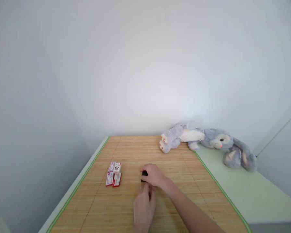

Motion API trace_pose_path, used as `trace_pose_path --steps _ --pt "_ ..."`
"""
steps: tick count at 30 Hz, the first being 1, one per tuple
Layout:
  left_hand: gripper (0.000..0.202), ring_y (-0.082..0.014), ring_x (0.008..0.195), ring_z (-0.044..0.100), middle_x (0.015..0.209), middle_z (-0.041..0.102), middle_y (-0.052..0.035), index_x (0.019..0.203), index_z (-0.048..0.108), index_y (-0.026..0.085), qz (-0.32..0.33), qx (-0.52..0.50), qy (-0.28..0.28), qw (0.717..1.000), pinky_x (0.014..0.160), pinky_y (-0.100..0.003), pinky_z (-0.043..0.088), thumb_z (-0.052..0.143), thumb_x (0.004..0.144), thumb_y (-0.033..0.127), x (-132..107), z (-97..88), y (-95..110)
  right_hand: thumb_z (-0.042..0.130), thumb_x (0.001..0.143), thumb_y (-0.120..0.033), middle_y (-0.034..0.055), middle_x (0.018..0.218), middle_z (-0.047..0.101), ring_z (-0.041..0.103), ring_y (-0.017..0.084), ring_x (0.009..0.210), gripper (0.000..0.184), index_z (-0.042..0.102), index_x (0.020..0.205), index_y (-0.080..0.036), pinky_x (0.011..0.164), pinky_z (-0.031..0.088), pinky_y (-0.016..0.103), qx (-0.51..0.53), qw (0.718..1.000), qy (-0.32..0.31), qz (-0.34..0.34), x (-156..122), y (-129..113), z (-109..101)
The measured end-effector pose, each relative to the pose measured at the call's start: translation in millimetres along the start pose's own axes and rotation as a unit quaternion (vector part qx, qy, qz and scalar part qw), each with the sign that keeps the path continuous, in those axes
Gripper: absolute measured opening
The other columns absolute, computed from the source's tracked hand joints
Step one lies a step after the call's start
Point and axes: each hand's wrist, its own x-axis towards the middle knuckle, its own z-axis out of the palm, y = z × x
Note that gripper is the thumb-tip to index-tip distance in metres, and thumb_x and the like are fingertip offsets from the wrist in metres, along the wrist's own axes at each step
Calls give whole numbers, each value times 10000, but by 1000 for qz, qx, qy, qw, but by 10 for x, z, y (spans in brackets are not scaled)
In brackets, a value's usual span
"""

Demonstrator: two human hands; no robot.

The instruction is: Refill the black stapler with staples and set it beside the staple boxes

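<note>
My right hand reaches in from the lower right, its thumb and fingers closed around a small black object. Most of that object is covered by the fingers, so its exact kind does not show. Just below it, nearer to me, is my left hand, slightly blurred. Its fingertips are drawn together close by the right hand and the black object; whatever they may hold is hidden. To the left of both hands lie several small red-and-white boxes in a tight cluster, one bearing a dark picture.
A bamboo mat with green edging covers much of the pale table. At the back right a grey-and-white plush rabbit lies on its side, partly on the mat. A plain wall rises behind the table.
</note>
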Motion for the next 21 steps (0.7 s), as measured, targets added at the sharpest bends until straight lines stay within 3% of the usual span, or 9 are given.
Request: trace_pose_path --steps 3,6,10,16,21 --pt "385 -243 1178 567 1303 638 -66 1291 617 267 87 83 69 990 1009 -393 419 372 994 255 -33 -53 -140 810 724 -354 36 1074 769 689 224 983 324 782 1029 -247 872 476 274 -17 998 -52 -32 108 57 -106" --pt "461 -262 1243 503 1409 574 -62 1439 516 277 113 143 83 980 1049 -435 401 394 995 264 -24 -28 -270 822 699 -299 42 1054 768 680 221 965 354 773 1043 -231 823 462 260 -34 995 -77 -50 153 119 -192" --pt "504 -276 1269 478 1475 524 -75 1505 440 243 114 186 108 970 1074 -463 384 396 1005 290 -6 73 -317 792 730 -252 27 939 767 669 196 878 236 775 963 -221 744 435 240 -42 993 -98 -59 171 136 -235" --pt "487 -289 1302 462 1508 503 -63 1476 483 275 106 229 127 959 1083 -486 370 422 994 296 -13 100 -297 813 727 -270 20 959 767 667 189 882 284 772 1003 -217 765 443 239 -1 991 -113 -66 182 107 -289" --pt "520 -313 1331 434 1538 477 -68 1507 440 295 89 215 115 966 1091 -538 340 423 987 311 -24 82 -271 783 758 -307 23 1040 759 678 200 934 347 745 1095 -232 842 487 276 66 994 -68 -52 -12 185 -672"
